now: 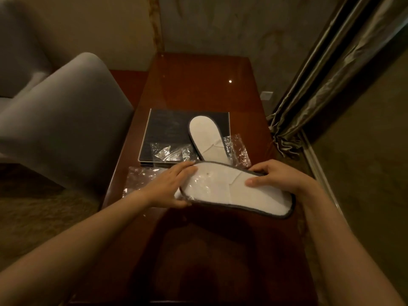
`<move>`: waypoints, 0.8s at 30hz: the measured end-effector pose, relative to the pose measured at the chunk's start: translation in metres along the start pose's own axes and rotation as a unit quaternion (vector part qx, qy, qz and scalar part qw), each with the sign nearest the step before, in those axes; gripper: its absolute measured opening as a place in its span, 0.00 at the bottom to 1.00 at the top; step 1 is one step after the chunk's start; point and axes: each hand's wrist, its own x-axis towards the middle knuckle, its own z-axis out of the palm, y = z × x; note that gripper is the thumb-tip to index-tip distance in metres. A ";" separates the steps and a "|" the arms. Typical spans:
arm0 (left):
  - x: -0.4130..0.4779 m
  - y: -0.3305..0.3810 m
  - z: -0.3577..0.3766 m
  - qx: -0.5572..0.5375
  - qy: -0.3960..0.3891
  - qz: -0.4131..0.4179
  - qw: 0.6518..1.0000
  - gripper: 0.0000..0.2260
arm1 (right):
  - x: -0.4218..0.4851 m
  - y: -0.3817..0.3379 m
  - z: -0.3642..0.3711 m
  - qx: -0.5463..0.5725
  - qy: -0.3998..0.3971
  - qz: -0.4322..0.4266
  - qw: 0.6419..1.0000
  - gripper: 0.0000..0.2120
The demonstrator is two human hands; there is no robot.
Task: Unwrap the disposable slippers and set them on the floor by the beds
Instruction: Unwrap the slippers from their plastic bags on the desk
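Glossy wooden table (198, 85), fuzzy white cloth slipper (254, 199), crinkled clear plastic wrapper (172, 152), sheeny curtain (331, 85).

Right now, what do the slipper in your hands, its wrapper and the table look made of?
Slipper: soft white terry-like cloth, fuzzy, dark trim. Wrapper: thin clear plastic, crinkled, glinting. Table: probably varnished reddish wood; it mirrors a light.
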 end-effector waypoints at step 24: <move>0.056 0.028 0.021 0.027 0.072 -0.151 0.986 0.18 | 0.064 0.038 -0.023 0.306 0.298 -0.004 0.904 0.06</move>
